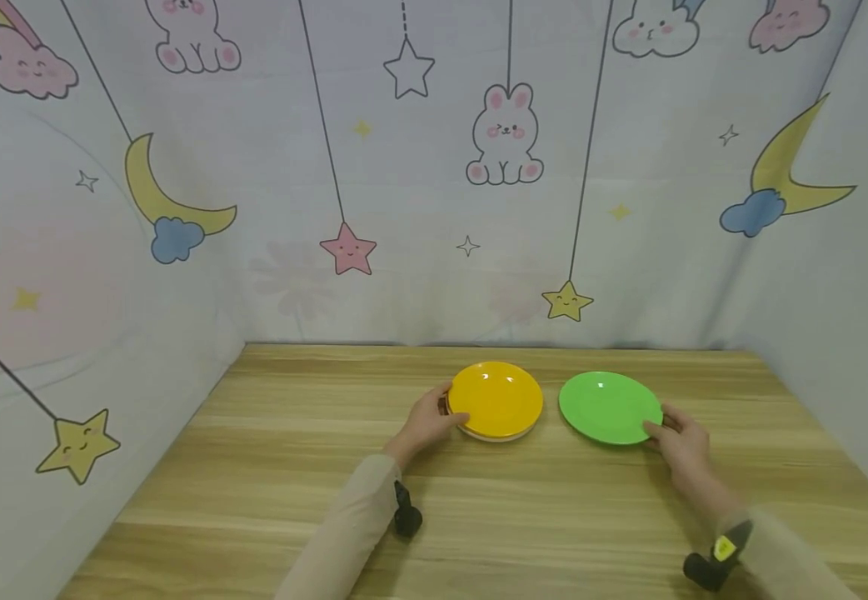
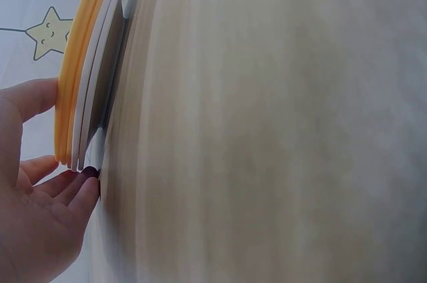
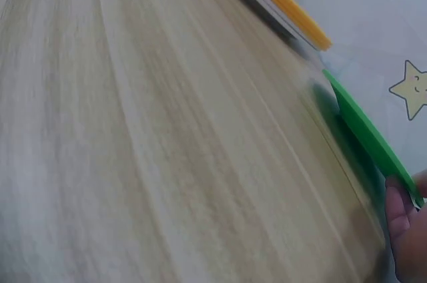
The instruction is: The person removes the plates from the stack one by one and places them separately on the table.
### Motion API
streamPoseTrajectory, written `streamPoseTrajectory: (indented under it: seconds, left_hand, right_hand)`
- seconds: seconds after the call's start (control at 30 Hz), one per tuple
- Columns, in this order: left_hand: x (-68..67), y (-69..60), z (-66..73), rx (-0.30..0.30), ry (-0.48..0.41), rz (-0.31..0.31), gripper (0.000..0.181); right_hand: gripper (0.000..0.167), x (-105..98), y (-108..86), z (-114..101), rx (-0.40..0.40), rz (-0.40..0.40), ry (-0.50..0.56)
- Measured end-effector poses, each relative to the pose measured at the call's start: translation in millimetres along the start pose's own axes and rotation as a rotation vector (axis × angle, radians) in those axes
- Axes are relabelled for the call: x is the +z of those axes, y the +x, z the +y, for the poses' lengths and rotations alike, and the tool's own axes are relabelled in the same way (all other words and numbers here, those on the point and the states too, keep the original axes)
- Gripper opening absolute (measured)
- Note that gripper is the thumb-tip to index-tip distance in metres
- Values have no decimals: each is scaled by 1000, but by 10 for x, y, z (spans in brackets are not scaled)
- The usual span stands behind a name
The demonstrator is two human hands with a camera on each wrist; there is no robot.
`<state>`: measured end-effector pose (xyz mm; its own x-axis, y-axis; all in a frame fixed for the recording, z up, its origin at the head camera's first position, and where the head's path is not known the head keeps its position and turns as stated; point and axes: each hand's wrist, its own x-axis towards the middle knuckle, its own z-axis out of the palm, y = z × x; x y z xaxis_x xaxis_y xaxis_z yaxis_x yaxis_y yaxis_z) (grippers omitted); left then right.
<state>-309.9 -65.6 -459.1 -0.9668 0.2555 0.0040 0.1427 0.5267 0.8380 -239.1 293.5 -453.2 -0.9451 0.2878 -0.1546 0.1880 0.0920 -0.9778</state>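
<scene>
Place: booth-like work area | cartoon-printed backdrop (image 1: 419,183) on 3 sides | wood-grain table (image 1: 299,425)

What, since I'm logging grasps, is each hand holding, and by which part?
The left hand holds the yellow-topped plate stack by its left edge; the right hand holds the green plate by its right edge, as the head view shows.

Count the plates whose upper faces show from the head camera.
2: the yellow plate gripped by the left hand, and the green plate gripped by the right hand. More plates lie stacked under the yellow one, their upper faces hidden.
</scene>
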Motion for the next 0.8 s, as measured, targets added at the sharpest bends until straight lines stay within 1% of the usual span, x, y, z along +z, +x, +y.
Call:
streamPoseTrajectory:
  seconds: [0.1, 0.33, 0.53, 0.8]
  left_hand:
    - [-2, -3, 6, 1, -3, -2, 68]
    - [-4, -7, 2, 8, 13, 0, 68]
    - [-3, -10, 10, 4, 17, -3, 69]
    - [-20, -23, 45, -7, 1, -2, 69]
  right_hand:
    - [66, -2, 11, 11, -17, 2, -19]
    - [64, -8, 25, 22, -70, -28, -182]
    - [64, -27, 51, 37, -84, -34, -255]
    - [63, -44, 91, 53, -105, -2, -350]
